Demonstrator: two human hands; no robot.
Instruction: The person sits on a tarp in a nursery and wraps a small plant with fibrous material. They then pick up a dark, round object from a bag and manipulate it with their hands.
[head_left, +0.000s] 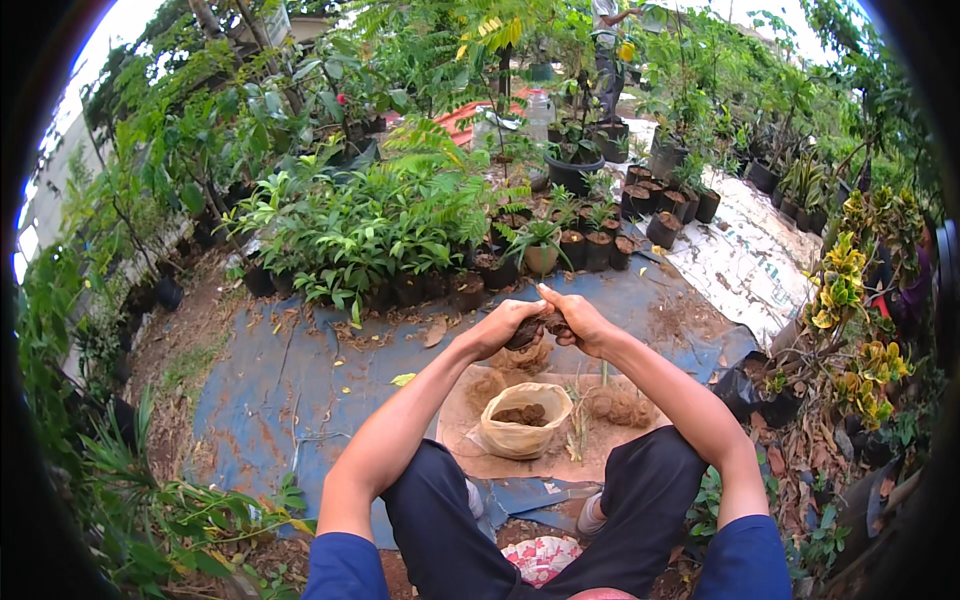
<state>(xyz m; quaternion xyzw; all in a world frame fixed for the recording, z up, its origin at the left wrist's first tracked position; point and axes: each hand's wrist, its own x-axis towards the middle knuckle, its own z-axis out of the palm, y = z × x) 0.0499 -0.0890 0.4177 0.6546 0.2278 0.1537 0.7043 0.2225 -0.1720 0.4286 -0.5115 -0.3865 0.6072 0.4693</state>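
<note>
Both hands meet in front of me, above the mat. My left hand (507, 327) and my right hand (582, 322) grip a dark brown fibrous clump (534, 328) between them, thumbs nearly touching on top. Fingers hide part of the clump. Below stands a pale sack (525, 435) with its rim rolled open and brown soil (523, 415) inside. A tan sheet (465, 450) lies under it. Loose coir-like fibre (621, 405) sits right of the sack, with more fibre (486, 388) behind it. Thin plant cuttings (577, 427) lie beside the sack.
A blue tarpaulin (270, 390) covers the ground. Leafy seedlings in black bags (375, 247) line its far edge, near a potted aloe-like plant (541, 247). Soil-filled bags (660, 202) stand by a white sheet (750, 262). Yellow-leaved croton (836, 292) grows at right. A person (609, 60) stands far back.
</note>
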